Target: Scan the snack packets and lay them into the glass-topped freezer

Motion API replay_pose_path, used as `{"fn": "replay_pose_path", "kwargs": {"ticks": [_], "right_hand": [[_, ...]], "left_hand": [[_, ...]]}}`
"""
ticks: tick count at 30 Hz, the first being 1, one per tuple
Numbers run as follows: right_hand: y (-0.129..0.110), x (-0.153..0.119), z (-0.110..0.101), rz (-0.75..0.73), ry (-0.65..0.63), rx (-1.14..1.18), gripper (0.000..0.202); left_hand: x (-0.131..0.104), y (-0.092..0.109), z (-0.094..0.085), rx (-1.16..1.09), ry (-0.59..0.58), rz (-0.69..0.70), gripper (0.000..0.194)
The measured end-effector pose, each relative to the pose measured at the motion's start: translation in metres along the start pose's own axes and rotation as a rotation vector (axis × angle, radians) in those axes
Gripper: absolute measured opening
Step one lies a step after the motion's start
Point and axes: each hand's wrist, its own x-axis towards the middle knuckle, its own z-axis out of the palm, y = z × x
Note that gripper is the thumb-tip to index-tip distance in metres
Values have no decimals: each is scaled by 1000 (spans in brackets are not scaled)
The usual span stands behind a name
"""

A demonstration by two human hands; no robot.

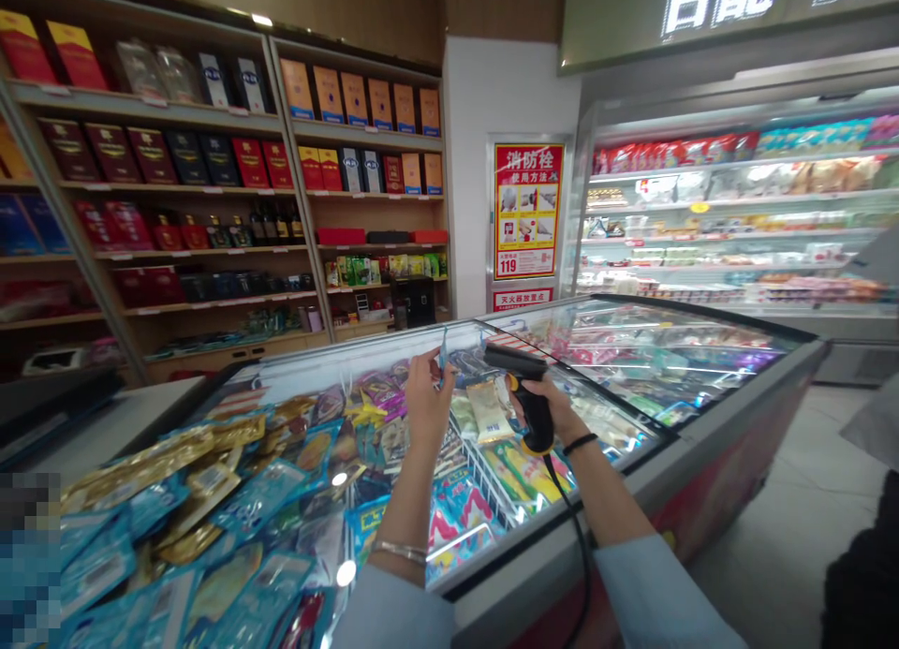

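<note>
My right hand [552,407] is wrapped round the grip of a black barcode scanner [534,410], whose cable hangs down over the freezer's front edge. To its left, my left hand [430,391] is raised above the open part of the freezer, with thumb and fingers pinching a small thin bluish item [444,349], seen nearly edge-on. The scanner's head is close to that item, and a gap shows between them. Below both hands, colourful ice cream packets [460,513] lie in wire baskets inside the chest freezer [730,401].
Blue packets [263,494] and gold packets [211,485] are heaped on the glass at the left. Boxed bottles fill wooden shelves [211,190] behind. A lit refrigerated display [737,209] stands at the back right. Dark clothing [863,565] shows at the lower right edge.
</note>
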Motion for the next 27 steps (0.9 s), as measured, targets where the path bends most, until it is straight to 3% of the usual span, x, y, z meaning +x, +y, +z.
{"fn": "replay_pose_path", "kwargs": {"ticks": [7,12,15,18,21,27], "right_hand": [[0,-5,2,18,105,101,26],[-5,-15,20,61,161,113,21],[-4,-14,43,84,116,126,20],[6,-8,83,60,75,198,19],[29,2,136,44,19,301,20],[82,28,238,154,-63,402,23]], "left_hand": [[1,-2,-5,-7,-4,-224,19],[11,31,-45,-95,100,-417,26],[8,52,-84,-137,65,-470,24],[-3,57,-130,-41,21,-450,24],[-19,42,-184,218,61,-492,30],[-47,-1,-296,825,142,-557,37]]}}
